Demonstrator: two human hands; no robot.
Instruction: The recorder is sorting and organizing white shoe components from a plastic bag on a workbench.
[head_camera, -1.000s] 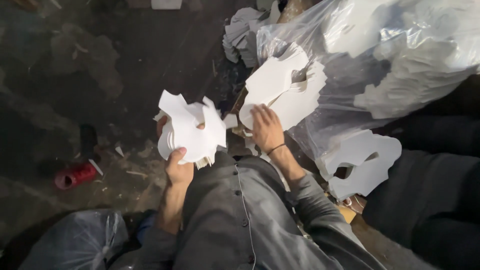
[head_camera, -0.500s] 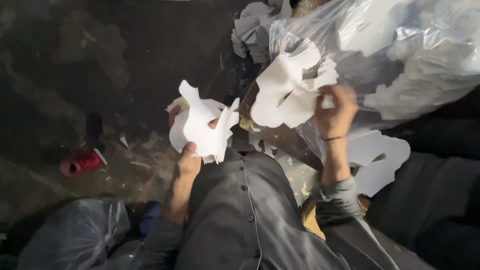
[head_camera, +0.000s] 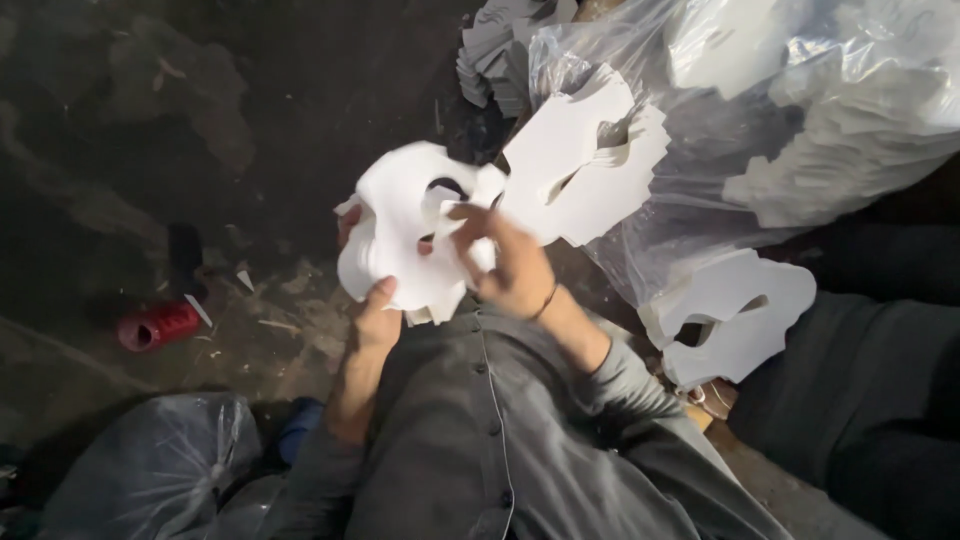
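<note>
Both my hands grasp white cutouts (head_camera: 405, 235): left grip (head_camera: 375, 310) beneath the stack, right grip (head_camera: 505, 265) pinching its edge; squaring pieces flush would work best.

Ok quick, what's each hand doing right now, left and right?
Left hand: closed on the stack of white cut-out sheets, gripping from below.
Right hand: fingers pinching the same stack's top sheet.
</note>
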